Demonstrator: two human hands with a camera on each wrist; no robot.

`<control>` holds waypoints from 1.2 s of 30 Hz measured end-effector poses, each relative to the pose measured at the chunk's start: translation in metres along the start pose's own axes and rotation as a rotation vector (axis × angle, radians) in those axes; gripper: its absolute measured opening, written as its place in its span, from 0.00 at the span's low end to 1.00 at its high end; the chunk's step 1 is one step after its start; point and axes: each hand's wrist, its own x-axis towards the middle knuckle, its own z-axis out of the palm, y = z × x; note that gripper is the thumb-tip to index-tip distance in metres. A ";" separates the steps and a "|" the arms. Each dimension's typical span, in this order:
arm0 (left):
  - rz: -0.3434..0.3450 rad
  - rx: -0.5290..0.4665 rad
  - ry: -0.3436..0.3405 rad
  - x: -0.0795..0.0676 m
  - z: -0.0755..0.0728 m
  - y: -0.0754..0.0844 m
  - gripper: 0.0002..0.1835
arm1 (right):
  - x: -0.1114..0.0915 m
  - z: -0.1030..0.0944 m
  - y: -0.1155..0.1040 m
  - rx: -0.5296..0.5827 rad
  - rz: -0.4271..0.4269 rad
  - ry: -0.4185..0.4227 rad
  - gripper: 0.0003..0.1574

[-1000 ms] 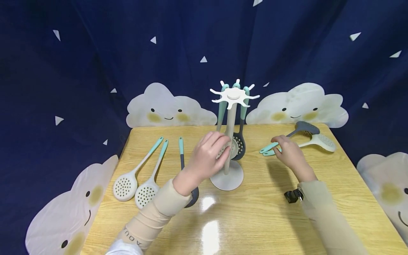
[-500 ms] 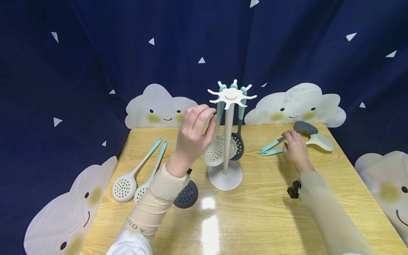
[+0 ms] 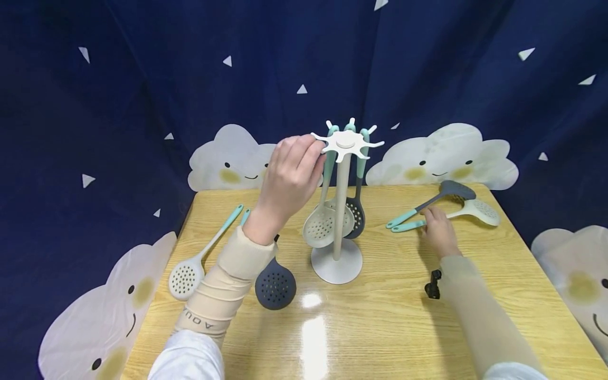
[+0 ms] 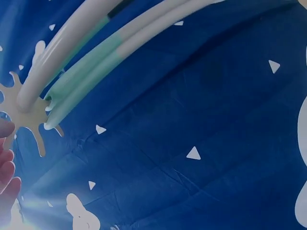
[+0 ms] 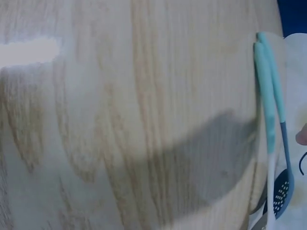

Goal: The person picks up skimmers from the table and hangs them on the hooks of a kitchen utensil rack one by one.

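White rack stands mid-desk, a left prong pinched in the left hand's curled fingers. The right hand is at a white turner, right; its grip I cannot tell.

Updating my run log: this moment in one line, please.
left hand: at top of rack; right hand: at white turner; hung on rack: three utensils; contact: unclear for both hands

White glare and soft shadows mark the table.
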 end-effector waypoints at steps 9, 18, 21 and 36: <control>0.079 0.168 -0.039 0.002 0.005 -0.002 0.05 | -0.006 0.008 -0.001 -0.019 0.025 -0.087 0.25; 0.104 0.224 -0.038 0.000 0.005 -0.002 0.04 | -0.003 0.013 -0.005 -0.039 0.048 -0.201 0.26; 0.101 0.228 -0.035 0.000 0.005 -0.001 0.04 | -0.001 0.015 -0.007 -0.050 0.046 -0.223 0.25; 0.091 0.212 -0.025 0.000 0.006 0.000 0.05 | 0.009 0.023 -0.010 -0.115 0.098 -0.340 0.20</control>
